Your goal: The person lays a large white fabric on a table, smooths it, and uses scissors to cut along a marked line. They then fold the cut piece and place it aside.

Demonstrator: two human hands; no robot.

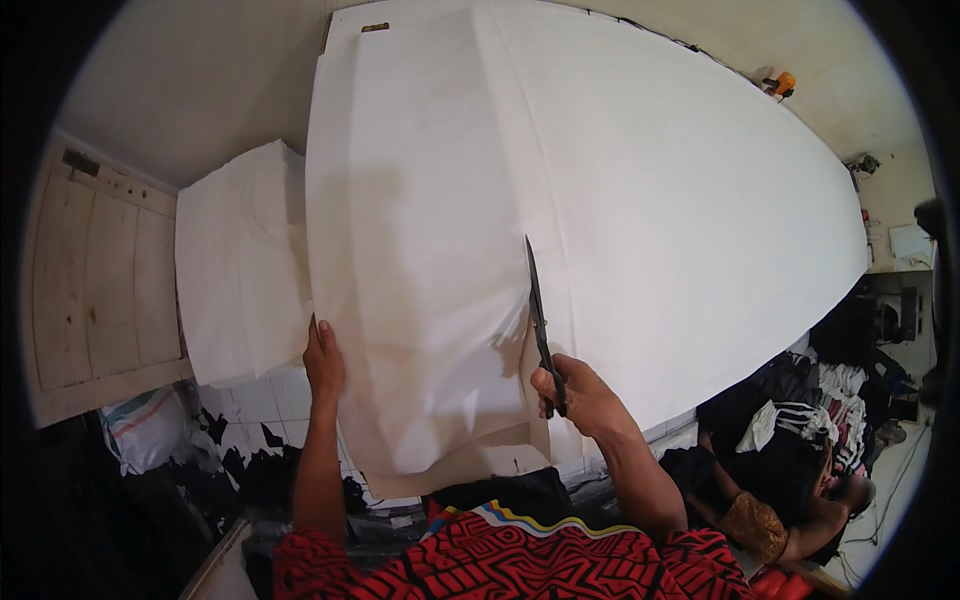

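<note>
A large white sheet (420,250), cloth or paper, covers the big table; I cannot tell which material it is. My left hand (323,362) grips its left edge, thumb on top and the other fingers mostly hidden. In my right hand (585,395) is a pair of dark scissors (537,310), my fingers wrapped round the handles. The blades look nearly closed and point away from me along a line in the sheet. Close to the blades, the near part of the sheet is parted and slightly lifted, with a shadow beneath it.
Another stack of white sheeting (240,265) stands left of the table, beside a wooden door (105,285). Black scraps (265,470) litter the tiled floor near a white sack (150,430). At the right, another person (790,520) sits by piled dark and white garments (800,400).
</note>
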